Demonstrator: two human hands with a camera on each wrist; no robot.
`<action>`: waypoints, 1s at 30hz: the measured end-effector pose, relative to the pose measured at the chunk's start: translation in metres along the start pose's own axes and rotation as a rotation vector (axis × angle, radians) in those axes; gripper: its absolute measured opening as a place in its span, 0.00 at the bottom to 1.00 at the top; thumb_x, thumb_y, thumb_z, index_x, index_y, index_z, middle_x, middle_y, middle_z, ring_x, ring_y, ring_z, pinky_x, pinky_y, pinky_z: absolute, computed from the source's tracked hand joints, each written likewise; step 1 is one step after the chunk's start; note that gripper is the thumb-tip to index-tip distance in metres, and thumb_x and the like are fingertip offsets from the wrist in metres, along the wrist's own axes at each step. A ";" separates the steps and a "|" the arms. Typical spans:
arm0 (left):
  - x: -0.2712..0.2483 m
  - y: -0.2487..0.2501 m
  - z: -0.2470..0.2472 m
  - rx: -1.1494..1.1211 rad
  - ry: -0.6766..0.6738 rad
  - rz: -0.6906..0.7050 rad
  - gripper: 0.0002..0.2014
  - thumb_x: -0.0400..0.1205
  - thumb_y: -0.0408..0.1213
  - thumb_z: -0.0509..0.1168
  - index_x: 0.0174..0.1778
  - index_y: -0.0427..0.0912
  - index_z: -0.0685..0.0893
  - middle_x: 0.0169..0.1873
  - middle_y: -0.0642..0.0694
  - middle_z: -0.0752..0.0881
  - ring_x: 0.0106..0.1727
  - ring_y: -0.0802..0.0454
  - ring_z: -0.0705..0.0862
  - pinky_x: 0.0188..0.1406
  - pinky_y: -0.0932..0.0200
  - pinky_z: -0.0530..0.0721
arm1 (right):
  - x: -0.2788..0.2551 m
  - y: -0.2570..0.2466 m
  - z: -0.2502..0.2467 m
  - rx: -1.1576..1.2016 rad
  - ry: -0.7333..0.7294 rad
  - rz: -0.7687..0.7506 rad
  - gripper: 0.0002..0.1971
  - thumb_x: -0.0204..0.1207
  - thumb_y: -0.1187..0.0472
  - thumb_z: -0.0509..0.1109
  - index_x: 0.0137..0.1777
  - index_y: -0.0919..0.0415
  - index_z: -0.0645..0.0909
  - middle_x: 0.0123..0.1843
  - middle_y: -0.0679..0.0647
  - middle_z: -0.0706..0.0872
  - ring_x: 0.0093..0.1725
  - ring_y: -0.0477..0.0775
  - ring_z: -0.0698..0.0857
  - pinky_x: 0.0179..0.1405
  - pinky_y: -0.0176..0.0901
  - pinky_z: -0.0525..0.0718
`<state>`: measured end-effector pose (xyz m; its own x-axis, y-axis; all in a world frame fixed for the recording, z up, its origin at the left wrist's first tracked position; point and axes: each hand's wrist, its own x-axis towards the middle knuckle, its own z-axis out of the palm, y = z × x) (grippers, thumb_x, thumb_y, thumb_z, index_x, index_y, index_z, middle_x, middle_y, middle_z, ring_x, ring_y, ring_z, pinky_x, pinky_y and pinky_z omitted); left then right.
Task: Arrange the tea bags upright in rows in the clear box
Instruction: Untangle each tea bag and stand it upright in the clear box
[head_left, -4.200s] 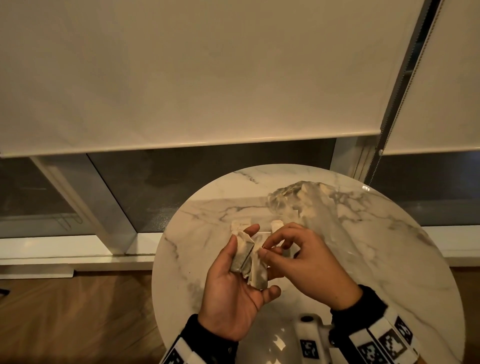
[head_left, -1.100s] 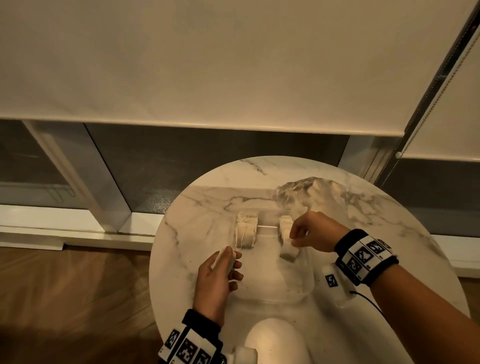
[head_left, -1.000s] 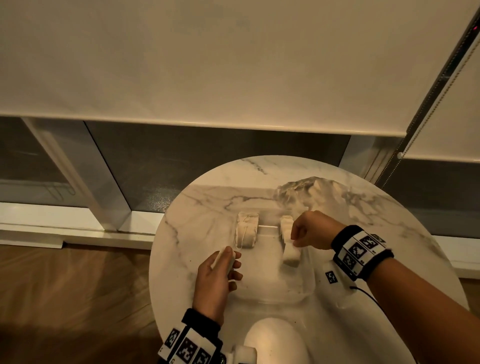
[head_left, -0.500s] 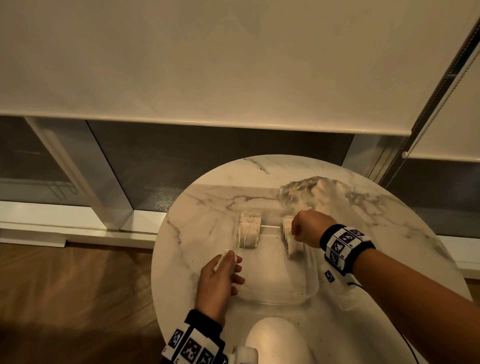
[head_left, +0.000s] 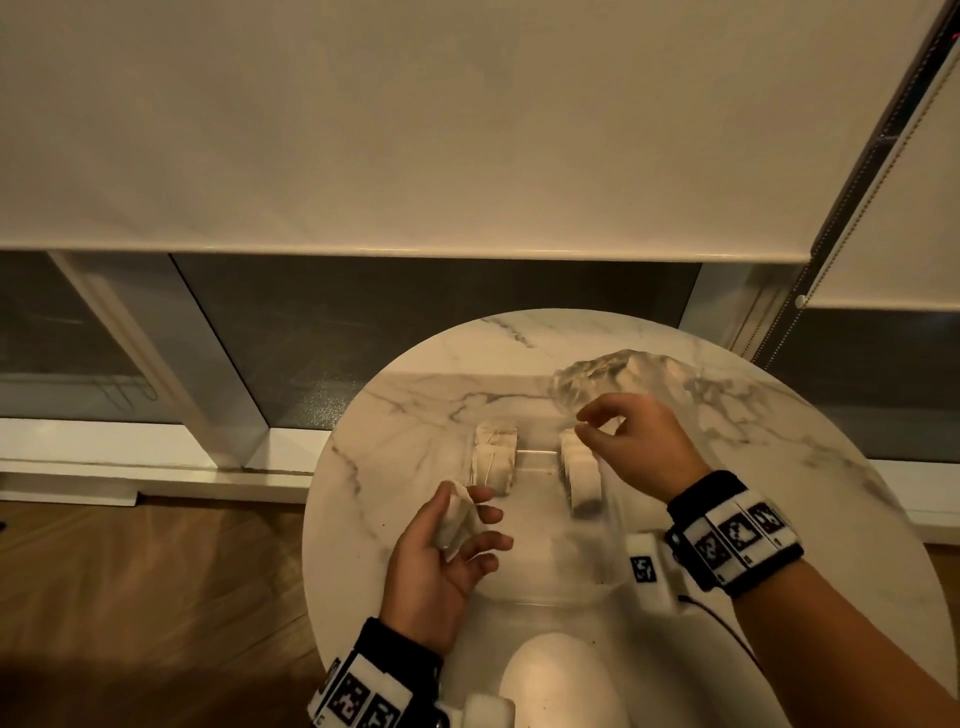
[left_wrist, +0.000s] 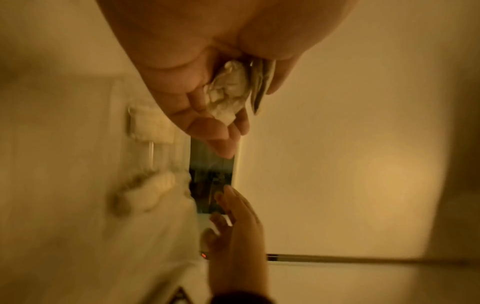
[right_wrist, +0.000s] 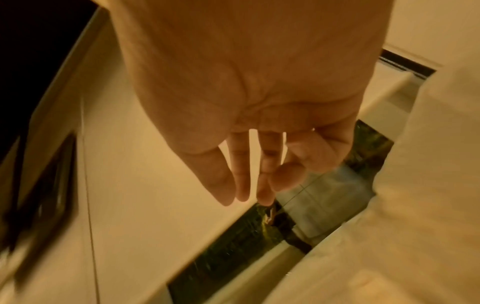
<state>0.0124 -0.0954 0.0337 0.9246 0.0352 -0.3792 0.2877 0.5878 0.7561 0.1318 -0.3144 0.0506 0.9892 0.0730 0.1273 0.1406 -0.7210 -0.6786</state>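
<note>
left hand (head_left: 436, 558) holds tea bags (head_left: 457, 519); right hand (head_left: 636, 447) empty above clear box (head_left: 545, 592).

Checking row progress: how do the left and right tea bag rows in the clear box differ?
The left row stands by the clear box's left wall and is shorter. The right row stands by the right wall and runs nearer the person. Strings show on the left row; none are discernible on the right. Both start at the far wall, bags upright.

White marble table (head_left: 779, 519) veined with grey, cream tea bags (head_left: 496, 457) in a clear box (head_left: 550, 587), pale tea bag (head_left: 457, 519) in the left hand (head_left: 436, 566), black wristbands (head_left: 737, 535) printed with black-and-white square markers, beige blind (head_left: 415, 130), brown wood-grain floor (head_left: 145, 597).
</note>
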 end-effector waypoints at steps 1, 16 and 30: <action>-0.003 0.003 0.004 -0.086 -0.059 -0.048 0.21 0.83 0.50 0.60 0.51 0.36 0.89 0.42 0.38 0.86 0.37 0.42 0.86 0.33 0.55 0.77 | -0.011 -0.008 0.000 0.142 -0.009 -0.007 0.02 0.79 0.54 0.76 0.48 0.48 0.89 0.45 0.42 0.90 0.40 0.42 0.85 0.41 0.38 0.83; -0.022 -0.006 0.033 -0.274 -0.376 -0.289 0.26 0.82 0.57 0.59 0.71 0.46 0.85 0.70 0.28 0.81 0.55 0.32 0.85 0.45 0.46 0.83 | -0.098 -0.030 -0.001 0.873 -0.376 0.251 0.19 0.78 0.45 0.72 0.52 0.63 0.90 0.41 0.50 0.89 0.39 0.49 0.85 0.34 0.46 0.77; -0.020 -0.018 0.043 -0.189 -0.375 -0.228 0.25 0.83 0.55 0.57 0.70 0.46 0.84 0.66 0.27 0.84 0.50 0.33 0.87 0.41 0.48 0.84 | -0.102 -0.032 -0.005 0.659 -0.238 0.126 0.02 0.74 0.68 0.79 0.42 0.65 0.89 0.28 0.48 0.86 0.30 0.46 0.88 0.32 0.33 0.83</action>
<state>-0.0010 -0.1412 0.0505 0.8793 -0.3860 -0.2792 0.4758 0.6843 0.5526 0.0261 -0.3022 0.0625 0.9713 0.2194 -0.0917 -0.0539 -0.1721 -0.9836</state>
